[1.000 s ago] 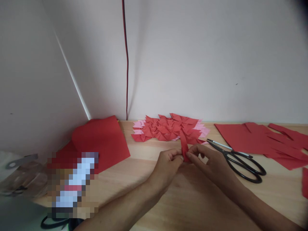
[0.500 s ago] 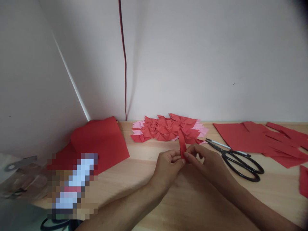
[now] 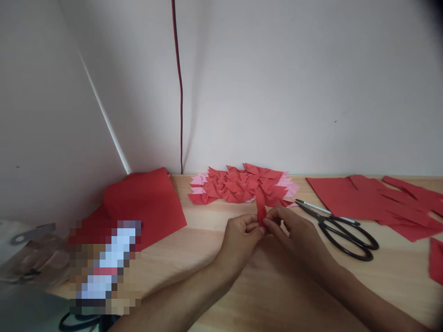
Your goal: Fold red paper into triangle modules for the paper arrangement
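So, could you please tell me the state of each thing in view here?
red strip: upright, lower end pinched
left hand: shut on the red strip
right hand: shut on the red strip
scissors: closed, lying flat
folded pieces: heaped loose

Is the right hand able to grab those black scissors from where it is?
Probably yes: the scissors lie just beside the right hand, only bare table between. But that hand is pinching a red paper strip with the left hand.
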### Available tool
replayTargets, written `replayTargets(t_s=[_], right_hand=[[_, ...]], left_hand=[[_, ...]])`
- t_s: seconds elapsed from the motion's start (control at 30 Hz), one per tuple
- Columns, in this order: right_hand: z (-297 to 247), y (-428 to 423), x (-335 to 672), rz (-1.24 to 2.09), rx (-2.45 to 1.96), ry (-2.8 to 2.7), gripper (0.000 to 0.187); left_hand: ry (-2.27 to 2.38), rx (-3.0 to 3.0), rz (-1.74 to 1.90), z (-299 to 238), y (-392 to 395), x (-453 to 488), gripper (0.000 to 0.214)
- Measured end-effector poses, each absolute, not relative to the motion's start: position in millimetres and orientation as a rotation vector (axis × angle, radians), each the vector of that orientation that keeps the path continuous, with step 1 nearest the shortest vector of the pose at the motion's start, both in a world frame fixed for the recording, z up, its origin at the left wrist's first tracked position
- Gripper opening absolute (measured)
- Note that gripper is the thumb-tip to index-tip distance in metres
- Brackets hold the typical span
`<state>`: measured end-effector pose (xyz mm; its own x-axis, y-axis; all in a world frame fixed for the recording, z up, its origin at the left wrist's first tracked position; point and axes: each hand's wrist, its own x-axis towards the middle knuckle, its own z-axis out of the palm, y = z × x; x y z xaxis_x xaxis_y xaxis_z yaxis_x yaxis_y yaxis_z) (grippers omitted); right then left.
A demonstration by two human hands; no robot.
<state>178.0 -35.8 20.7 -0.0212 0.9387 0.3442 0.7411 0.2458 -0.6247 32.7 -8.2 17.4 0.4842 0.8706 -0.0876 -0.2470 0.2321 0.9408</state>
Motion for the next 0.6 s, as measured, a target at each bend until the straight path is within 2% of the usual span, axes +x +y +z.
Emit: replayTargets(t_s=[0.43,0.6], right_hand=[[17,-35,177,0.527,-1.568,-1.710,0.013],[9,-28,182,0.672,-1.579,-1.570,0.015]], left_hand=[[0.723,1.083,0.869,16,-7,32,0.023],[0.718,1.100,0.871,19,-6,31,0.032]])
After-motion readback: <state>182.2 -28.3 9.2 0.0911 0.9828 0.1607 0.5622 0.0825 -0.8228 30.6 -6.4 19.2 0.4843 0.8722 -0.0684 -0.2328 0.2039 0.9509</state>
